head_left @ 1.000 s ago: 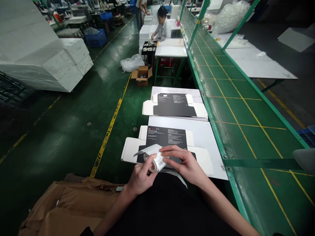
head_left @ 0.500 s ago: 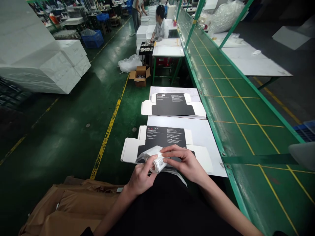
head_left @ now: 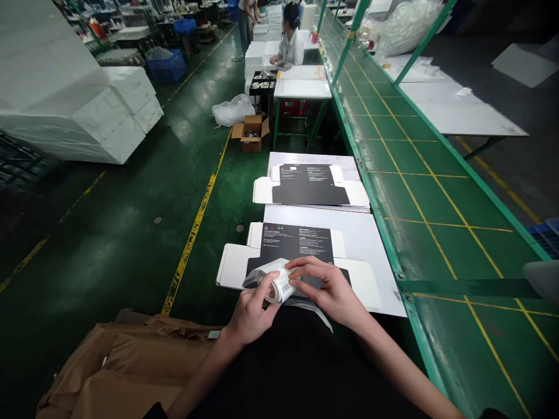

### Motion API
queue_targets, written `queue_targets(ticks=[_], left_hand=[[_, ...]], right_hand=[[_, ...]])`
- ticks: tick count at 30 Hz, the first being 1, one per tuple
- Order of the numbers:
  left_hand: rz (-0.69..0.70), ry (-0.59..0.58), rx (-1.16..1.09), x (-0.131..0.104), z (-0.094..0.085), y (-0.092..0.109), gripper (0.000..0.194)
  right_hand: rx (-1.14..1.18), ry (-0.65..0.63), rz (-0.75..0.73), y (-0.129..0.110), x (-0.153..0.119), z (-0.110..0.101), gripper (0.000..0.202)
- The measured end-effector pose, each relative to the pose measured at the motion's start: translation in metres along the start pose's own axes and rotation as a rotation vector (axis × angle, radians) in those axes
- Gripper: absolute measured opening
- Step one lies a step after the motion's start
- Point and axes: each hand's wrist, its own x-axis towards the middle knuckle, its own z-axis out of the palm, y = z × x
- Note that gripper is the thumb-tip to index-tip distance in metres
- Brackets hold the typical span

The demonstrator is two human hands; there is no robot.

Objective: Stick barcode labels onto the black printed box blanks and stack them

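My left hand (head_left: 251,313) is closed around a white roll of barcode labels (head_left: 283,287), its thumb along the near end. From the other side, the bent fingertips of my right hand (head_left: 331,289) pinch at the roll's surface beside the printed barcode. A strip of pale backing paper (head_left: 274,266) trails from the roll, and more hangs below it. Under my hands lies an unfolded black-and-white carton (head_left: 294,240) with its printed panel facing up. Exactly what the right fingertips grip is hidden.
Beyond it, another flat carton (head_left: 308,185) lies on the white table (head_left: 367,224). A green conveyor (head_left: 419,198) runs along the right. Brown paper-like wrapping (head_left: 131,372) sits at lower left. An open cardboard box (head_left: 252,142) stands on the floor, and a person (head_left: 292,46) sits farther back.
The view has shifted slightly, so the surroundings sit a little farther right. Both hands keep their hold on the label roll, with hardly any movement of the fingers.
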Motion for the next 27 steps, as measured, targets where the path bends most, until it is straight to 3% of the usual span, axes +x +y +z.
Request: queue_targets(ticks=[4,7,9,12,15,16,19,22,27], left_hand=[[-0.147,0.002,-0.05,-0.002,0.004,-0.004,0.056],[-0.353,0.037,-0.13,-0.003,0.008,-0.011,0.051],[-0.514,0.083,-0.161,-0.005,0.009,-0.018,0.052],[-0.704,0.141,-0.199,-0.012,0.007,-0.028,0.054],[-0.826,0.145,-0.242,-0.02,0.0,-0.032,0.057],[-0.853,0.14,-0.25,-0.022,-0.003,-0.031,0.058],[-0.905,0.133,-0.249,-0.028,-0.006,-0.027,0.06],[-0.959,0.147,-0.262,-0.032,-0.005,-0.022,0.063],[-0.996,0.165,-0.29,-0.036,-0.002,-0.021,0.063]], right_hand=[[-0.074,0.056,-0.109,-0.002,-0.001,0.01,0.009],[-0.033,0.098,-0.158,-0.003,-0.002,0.018,0.007],[0.089,0.139,-0.113,0.008,0.002,0.021,0.009],[0.267,0.259,0.071,0.058,0.025,0.021,0.02],[0.254,0.389,0.393,0.14,0.067,0.022,0.029],[0.228,0.392,0.508,0.167,0.082,0.023,0.028],[0.19,0.375,0.613,0.23,0.123,0.028,0.022],[0.133,0.342,0.663,0.26,0.156,0.035,0.022],[-0.009,0.292,0.743,0.276,0.186,0.038,0.026]])
